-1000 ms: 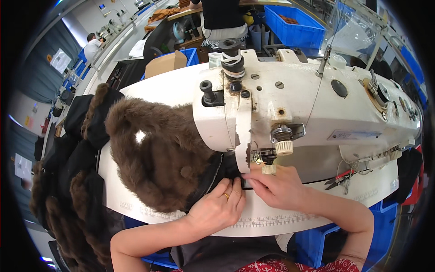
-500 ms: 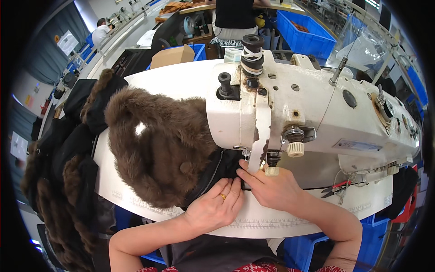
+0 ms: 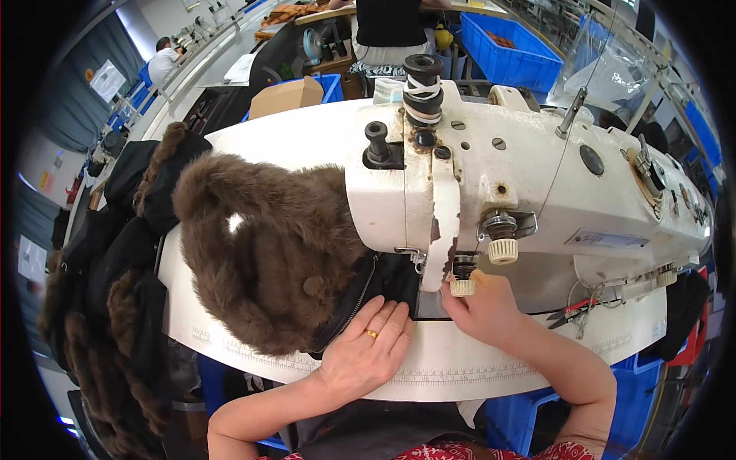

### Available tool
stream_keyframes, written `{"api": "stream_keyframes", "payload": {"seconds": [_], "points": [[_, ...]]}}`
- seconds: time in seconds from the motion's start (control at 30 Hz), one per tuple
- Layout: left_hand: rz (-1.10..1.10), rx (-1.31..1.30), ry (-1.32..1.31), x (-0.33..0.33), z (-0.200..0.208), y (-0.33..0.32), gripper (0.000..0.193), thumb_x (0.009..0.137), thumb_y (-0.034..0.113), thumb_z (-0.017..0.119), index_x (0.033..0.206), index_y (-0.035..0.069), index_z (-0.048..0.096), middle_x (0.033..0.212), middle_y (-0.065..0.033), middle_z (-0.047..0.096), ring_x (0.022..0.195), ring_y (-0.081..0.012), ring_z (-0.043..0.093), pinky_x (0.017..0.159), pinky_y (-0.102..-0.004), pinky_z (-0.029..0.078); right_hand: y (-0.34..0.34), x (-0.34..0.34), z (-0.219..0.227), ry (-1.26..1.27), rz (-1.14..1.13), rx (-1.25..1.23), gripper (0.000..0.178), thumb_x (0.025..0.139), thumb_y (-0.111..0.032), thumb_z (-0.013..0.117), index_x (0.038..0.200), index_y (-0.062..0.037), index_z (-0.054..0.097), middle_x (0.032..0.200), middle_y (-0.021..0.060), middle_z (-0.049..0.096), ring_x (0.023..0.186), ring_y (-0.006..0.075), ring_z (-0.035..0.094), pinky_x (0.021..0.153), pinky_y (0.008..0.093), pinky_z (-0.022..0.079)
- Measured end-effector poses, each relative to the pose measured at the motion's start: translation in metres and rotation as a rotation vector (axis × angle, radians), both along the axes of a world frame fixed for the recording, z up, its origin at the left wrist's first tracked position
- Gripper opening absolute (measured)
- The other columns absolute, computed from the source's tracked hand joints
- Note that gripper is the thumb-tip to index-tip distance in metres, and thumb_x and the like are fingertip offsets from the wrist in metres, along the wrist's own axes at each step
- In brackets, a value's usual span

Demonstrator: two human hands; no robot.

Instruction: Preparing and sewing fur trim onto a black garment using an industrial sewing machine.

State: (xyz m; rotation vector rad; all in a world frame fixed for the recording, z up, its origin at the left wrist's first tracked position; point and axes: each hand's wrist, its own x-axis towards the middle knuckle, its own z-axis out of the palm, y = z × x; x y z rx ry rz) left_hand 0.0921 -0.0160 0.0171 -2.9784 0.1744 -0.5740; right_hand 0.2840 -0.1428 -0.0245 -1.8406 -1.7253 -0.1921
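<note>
Nearest me, the worker's bare left hand with a plain gold ring [image 3: 366, 353] lies flat, fingers spread slightly, pressing down without clasping; under its fingertips, the black woven cloth edging [image 3: 395, 285] of a thick brown fur piece [image 3: 268, 261], which sits on the white curved tabletop [image 3: 606, 337] left of the needle end. Risk here, I judge: flat pressure alone may let the layers creep, and a slack palm would pucker the cloth. The silvery zip [image 3: 357, 297] curves through that edging close to the fingers; should its teeth drift under the needle, a broken needle seems likely. Bare right hand [image 3: 487, 308] has its fingers curled in beside the worn white metal strip; part of them is behind the cream ribbed knob [image 3: 462, 288], so I cannot tell whether it pinches anything. Both hands near the needle area, needle itself hidden: a slip or early start could catch a fingertip. Fur bulk leans toward the white enamelled sewing machine [image 3: 529, 180]; loose hairs could get caught in the stitching. Right of it, red-handled snips [image 3: 571, 313] lie in pale tangled thread, which might snag a sleeve. Farther, a blue plastic crate [image 3: 514, 57], well clear of the work.
</note>
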Motion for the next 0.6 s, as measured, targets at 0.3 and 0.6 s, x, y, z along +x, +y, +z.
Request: {"api": "stream_keyframes", "payload": {"seconds": [0.3,0.6], "points": [[0.008,-0.125,-0.111,0.000,-0.003,0.003,0.035,0.071,0.011,0.062,0.102,-0.003,0.064,0.107,-0.0166,0.063,0.104,-0.0278,0.064,0.105,-0.0439,0.044,0.014,-0.008,0.013,-0.449,0.210,0.091,0.037,0.075,-0.014,0.064,0.111,-0.0104,0.069,0.108,0.0023,0.069,0.067,0.0105,0.060,0.047,0.0243,0.044],[0.093,-0.141,-0.068,0.006,0.005,-0.004,0.033,0.072,0.009,0.061,0.102,-0.004,0.063,0.104,-0.0153,0.062,0.105,-0.0285,0.062,0.110,-0.0484,0.039,0.018,-0.009,0.000,-0.417,0.149,0.215,0.031,0.071,-0.013,0.067,0.102,-0.0081,0.072,0.090,0.0004,0.068,0.067,0.0121,0.058,0.049,0.0242,0.042]]}}
